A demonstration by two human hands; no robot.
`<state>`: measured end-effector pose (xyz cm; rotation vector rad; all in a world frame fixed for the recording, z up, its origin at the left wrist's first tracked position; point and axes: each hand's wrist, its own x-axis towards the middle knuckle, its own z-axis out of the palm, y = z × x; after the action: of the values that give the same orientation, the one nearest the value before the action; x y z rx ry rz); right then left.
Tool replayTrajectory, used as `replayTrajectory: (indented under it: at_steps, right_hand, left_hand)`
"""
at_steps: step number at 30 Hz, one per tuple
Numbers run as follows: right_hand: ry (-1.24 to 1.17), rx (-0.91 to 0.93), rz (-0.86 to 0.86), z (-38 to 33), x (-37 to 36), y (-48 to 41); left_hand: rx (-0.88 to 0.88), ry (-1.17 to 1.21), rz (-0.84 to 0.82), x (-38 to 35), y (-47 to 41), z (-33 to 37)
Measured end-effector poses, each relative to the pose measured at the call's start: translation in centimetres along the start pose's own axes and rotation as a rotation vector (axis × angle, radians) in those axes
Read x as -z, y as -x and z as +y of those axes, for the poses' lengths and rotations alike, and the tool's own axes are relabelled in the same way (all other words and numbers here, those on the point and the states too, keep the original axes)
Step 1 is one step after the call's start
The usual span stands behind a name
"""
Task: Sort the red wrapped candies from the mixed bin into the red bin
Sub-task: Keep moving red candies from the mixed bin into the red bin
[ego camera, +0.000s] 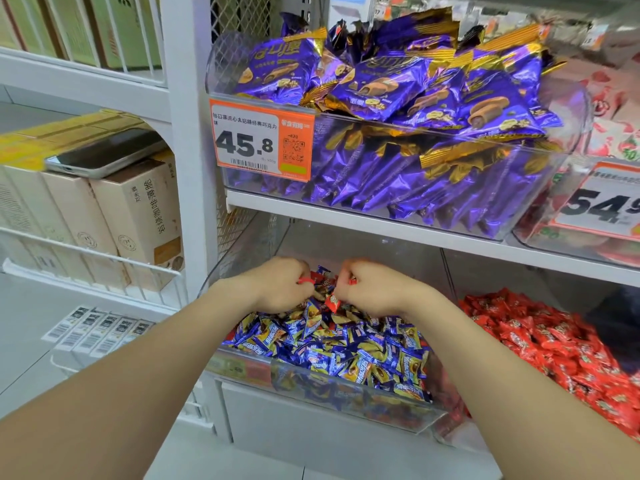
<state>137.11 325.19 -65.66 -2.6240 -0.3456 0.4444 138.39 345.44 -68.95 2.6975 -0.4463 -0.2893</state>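
Both forearms reach in from the near edge, over the clear front wall of the mixed bin [311, 374].

Bin fill: mostly blue candies [329, 344], small glossy foil pillows with yellow print, heaped loosely.

Left hand [280, 284]: at the back of the heap, knuckles up, fingers curled. It pinches a red candy [304, 280]; only a bright red sliver shows past the fingers.

Right hand [374, 289]: just beside the left, also curled. It grips a second red candy [352, 280] at the fingertips.

A third red candy [332, 302], with a white mark on its red wrapper, sits under my right fingers. It may be pinched or only lying on the heap; I cannot tell.

Red bin [453, 415]: next on the right, touching the mixed bin, full of a red pile [554, 344] in the same wrapper.

Above: white shelf [346, 220] carrying a clear tub of purple packs [415, 98] with gold ends, and an orange tag [261, 140] reading 45.8. A further tag [602, 202] at the right is cut off.

Left: wire rack of beige boxes [135, 216], with a phone [104, 152] lying flat on top.
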Motion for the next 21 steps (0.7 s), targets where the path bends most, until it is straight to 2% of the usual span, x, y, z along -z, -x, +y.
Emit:
replayTrajectory:
  at_steps: [3, 7, 10, 13, 15, 18, 21]
  right_hand:
    - [-0.063, 0.004, 0.108, 0.1, 0.2, 0.6]
    - [-0.141, 0.015, 0.140, -0.2, -0.6, -0.1]
    - [0.023, 0.045, 0.078, -0.2, -1.7, -1.1]
    - [0.303, 0.131, 0.064, 0.1, -2.6, -1.9]
    - [0.385, 0.191, -0.003, -0.2, -2.9, -2.5]
    - [0.419, 0.181, -0.130, -0.5, -2.9, -3.5]
    - [0.436, 0.164, -0.117, 0.0, -3.1, -4.3]
  left_hand:
    - [0.042, 0.150, 0.130, 1.3, 1.5, 0.7]
    - [0.117, 0.274, 0.135, 2.1, 2.7, 0.5]
    - [0.156, 0.435, 0.103, 1.9, 3.0, -0.1]
    - [0.213, 0.531, 0.112, 1.9, 2.8, -0.6]
    - [0.184, 0.462, 0.167, 1.8, 2.5, -0.8]
    - [0.115, 0.203, 0.175, 0.9, 1.5, -1.2]
    - [0.119, -0.109, 0.169, -0.2, 0.4, -1.1]
